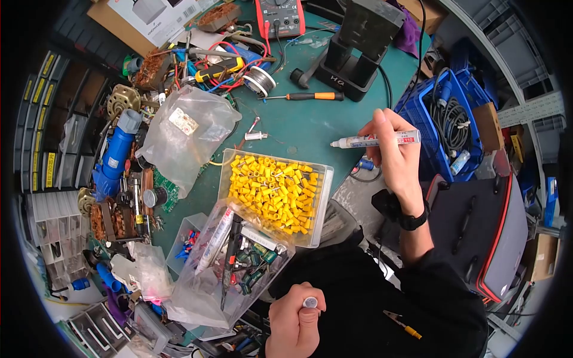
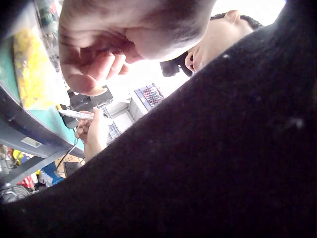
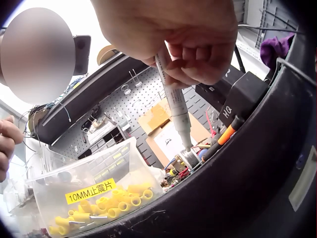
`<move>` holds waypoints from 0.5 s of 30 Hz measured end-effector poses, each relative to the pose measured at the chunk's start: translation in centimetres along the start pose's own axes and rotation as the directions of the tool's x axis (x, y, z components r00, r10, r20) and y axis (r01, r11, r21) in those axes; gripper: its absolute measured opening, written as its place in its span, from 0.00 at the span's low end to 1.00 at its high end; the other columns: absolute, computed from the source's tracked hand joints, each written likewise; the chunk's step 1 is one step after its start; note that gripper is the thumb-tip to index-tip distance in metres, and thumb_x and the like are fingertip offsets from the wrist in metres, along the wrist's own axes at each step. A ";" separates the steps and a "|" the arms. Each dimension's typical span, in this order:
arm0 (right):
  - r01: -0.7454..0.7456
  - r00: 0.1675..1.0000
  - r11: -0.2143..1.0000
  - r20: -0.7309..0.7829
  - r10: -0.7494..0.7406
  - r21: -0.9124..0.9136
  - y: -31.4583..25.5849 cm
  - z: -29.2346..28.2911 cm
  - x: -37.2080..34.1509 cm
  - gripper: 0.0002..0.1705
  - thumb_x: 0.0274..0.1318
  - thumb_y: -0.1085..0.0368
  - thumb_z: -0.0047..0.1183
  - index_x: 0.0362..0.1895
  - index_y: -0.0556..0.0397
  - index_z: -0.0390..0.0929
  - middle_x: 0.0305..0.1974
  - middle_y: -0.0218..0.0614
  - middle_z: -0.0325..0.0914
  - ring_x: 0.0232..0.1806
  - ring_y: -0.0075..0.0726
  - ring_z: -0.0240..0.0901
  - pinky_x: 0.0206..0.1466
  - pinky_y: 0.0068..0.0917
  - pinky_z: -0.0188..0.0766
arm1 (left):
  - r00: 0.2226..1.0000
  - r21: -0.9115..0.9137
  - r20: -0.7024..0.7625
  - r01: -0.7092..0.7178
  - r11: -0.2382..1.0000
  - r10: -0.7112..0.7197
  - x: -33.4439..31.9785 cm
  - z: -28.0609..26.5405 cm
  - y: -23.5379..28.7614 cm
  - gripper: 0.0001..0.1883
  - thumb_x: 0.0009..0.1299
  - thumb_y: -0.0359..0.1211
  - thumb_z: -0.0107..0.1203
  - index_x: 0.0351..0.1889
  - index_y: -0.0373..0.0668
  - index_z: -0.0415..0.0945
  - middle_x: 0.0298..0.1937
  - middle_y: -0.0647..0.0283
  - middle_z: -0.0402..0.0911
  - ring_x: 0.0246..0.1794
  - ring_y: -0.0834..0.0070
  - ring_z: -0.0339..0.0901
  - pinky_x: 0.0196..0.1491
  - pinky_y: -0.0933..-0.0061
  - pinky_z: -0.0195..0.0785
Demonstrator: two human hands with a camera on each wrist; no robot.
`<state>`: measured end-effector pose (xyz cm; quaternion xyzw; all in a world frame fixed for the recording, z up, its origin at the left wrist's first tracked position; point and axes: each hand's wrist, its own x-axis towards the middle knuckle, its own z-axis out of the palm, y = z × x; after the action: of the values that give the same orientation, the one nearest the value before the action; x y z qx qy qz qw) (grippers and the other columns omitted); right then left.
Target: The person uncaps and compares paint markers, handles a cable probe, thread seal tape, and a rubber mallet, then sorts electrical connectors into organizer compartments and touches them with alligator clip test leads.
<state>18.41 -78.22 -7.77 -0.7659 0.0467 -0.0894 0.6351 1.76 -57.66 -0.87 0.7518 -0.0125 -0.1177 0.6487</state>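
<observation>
The fingers [image 1: 381, 117] of the right hand [image 1: 395, 158] pinch a white marker [image 1: 353, 142], its tip pointing left, above the right edge of the green tabletop [image 1: 298, 134]. Lower down, close to the black clothing [image 1: 382, 286], the left hand [image 1: 292, 325] is curled around a small grey cylinder [image 1: 310, 302], only its round end showing. Between the hands and slightly left, a clear box [image 1: 323, 206] holds many yellow tubes [image 1: 274, 191]. A second clear box [image 1: 276, 269] of mixed parts sits just beside it. Beyond lie an orange-and-black screwdriver [image 1: 315, 96], a wire spool [image 1: 259, 80] and a black stand [image 1: 352, 74].
</observation>
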 end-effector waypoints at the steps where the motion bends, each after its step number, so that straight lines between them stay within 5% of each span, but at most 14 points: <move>1: -0.004 1.000 1.000 0.001 0.004 0.002 0.1 0.1 0.0 0.25 0.69 0.53 0.45 0.24 0.56 0.77 0.12 0.24 0.66 0.13 0.12 0.56 0.18 0.17 0.50 | 1.000 0.003 0.002 0.003 1.000 -0.003 0.1 0.0 0.1 0.22 0.80 0.47 0.35 0.39 0.37 0.68 0.24 0.61 0.67 0.19 0.75 0.60 0.25 0.76 0.55; 8: -0.012 0.997 0.981 0.074 -0.003 0.193 0.0 0.3 -0.1 0.21 0.68 0.54 0.49 0.27 0.58 0.78 0.15 0.27 0.71 0.13 0.14 0.61 0.16 0.14 0.53 | 0.999 -0.019 0.012 -0.030 0.999 0.030 0.7 0.2 0.1 0.20 0.80 0.45 0.35 0.40 0.37 0.67 0.25 0.60 0.66 0.20 0.72 0.62 0.26 0.74 0.56; 9: 0.003 0.998 0.976 0.064 -0.018 0.216 -0.3 0.6 -0.2 0.18 0.66 0.56 0.52 0.29 0.58 0.78 0.17 0.27 0.72 0.13 0.14 0.62 0.16 0.14 0.54 | 0.986 -0.101 -0.023 -0.164 0.981 0.163 1.6 0.1 -1.7 0.14 0.77 0.40 0.46 0.43 0.37 0.73 0.23 0.60 0.69 0.16 0.72 0.62 0.23 0.74 0.57; 13: 0.039 0.992 0.965 0.107 -0.069 0.261 -1.4 0.6 -0.7 0.08 0.54 0.70 0.63 0.33 0.57 0.75 0.20 0.27 0.74 0.15 0.14 0.65 0.17 0.13 0.57 | 0.995 -0.072 0.063 0.080 0.994 -0.075 0.5 -0.5 -0.4 0.07 0.76 0.30 0.45 0.36 0.39 0.70 0.24 0.61 0.70 0.19 0.71 0.68 0.25 0.73 0.62; 15: 0.011 0.989 0.937 0.137 -0.062 0.349 -1.7 0.7 -1.2 0.09 0.53 0.71 0.63 0.32 0.57 0.74 0.21 0.29 0.75 0.15 0.15 0.66 0.17 0.13 0.57 | 0.998 -0.061 0.031 0.050 0.997 -0.048 0.5 -0.2 -0.6 0.06 0.76 0.30 0.45 0.36 0.39 0.70 0.25 0.61 0.71 0.19 0.70 0.69 0.26 0.73 0.63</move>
<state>17.34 -77.03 -6.34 -0.6471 -0.0306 -0.0519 0.7600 2.25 -57.49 -1.49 0.7295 0.0002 -0.1449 0.6684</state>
